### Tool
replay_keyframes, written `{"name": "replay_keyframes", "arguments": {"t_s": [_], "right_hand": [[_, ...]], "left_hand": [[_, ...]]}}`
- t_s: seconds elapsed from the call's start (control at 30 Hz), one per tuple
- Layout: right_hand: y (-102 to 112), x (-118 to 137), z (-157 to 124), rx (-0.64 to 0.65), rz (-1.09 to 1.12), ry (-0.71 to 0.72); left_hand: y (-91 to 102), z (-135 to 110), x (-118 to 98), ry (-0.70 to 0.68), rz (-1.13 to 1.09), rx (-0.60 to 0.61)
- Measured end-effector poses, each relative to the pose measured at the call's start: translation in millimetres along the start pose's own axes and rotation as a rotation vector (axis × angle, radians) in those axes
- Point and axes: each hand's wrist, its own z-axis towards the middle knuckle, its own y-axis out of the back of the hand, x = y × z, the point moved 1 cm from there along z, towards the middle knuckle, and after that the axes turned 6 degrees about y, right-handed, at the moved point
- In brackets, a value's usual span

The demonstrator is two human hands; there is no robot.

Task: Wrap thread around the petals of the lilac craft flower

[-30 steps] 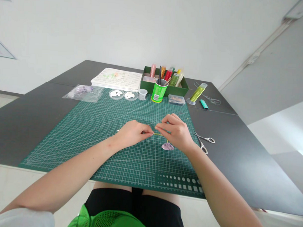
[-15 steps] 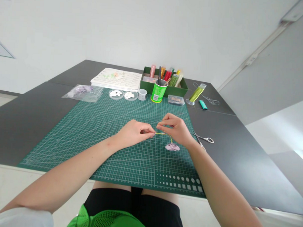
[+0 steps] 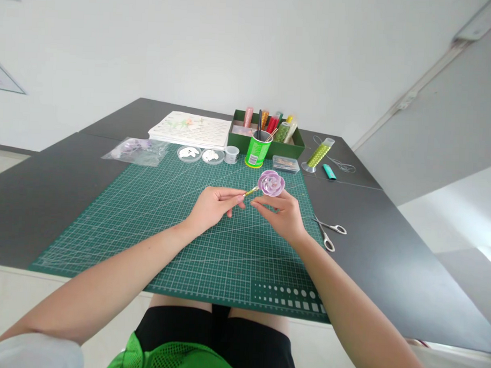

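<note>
A small purple paper flower on a thin yellow-green stem is held up over the green cutting mat, its face turned toward me. My left hand pinches the stem between thumb and fingers just left of the bloom. Just below and right of the flower, my right hand has its fingers curled and its fingertips by the stem under the bloom. Whether it grips the stem I cannot make out.
Scissors lie at the mat's right edge. Behind stand a green cup of tools, a green box of bead tubes, small dishes, a clear bag, a white pad, a green wire spool and a teal lighter.
The flower hung face down near the mat below my right hand. Now both hands have risen and the flower is turned upward, facing me, further from the mat.
</note>
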Motion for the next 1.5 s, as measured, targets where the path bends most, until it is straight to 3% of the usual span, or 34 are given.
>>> {"name": "replay_keyframes", "arguments": {"t_s": [0.17, 0.33, 0.53, 0.7, 0.97, 1.13, 1.3, 1.5], "right_hand": [[2.2, 10.3, 1.7, -0.026, -0.116, 0.192], [7.7, 20.4, 5.5, -0.052, -0.134, 0.274], [19.8, 33.5, 5.4, -0.134, -0.015, 0.102], [18.9, 27.5, 6.2, -0.244, -0.139, -0.006], [-4.1, 15.4, 4.0, 0.021, 0.027, -0.196], [-8.8, 18.7, -0.4, -0.002, 0.004, -0.107], [-3.2, 25.2, 0.5, -0.091, -0.15, 0.062], [4.8, 29.5, 3.3, -0.12, -0.307, 0.134]], "left_hand": [[1.7, 0.9, -2.0, 0.075, -0.033, -0.067], [5.6, 2.9, -2.6, 0.137, -0.083, -0.129], [13.8, 6.9, 0.4, 0.188, -0.102, -0.194], [16.4, 8.8, 2.3, 0.219, -0.165, -0.178], [9.8, 3.9, 0.6, 0.19, -0.147, -0.045], [8.7, 2.8, 1.8, 0.191, -0.144, -0.038], [9.9, 4.0, 2.8, 0.192, -0.155, -0.033], [7.6, 3.6, 1.5, 0.177, -0.078, -0.048]]}}
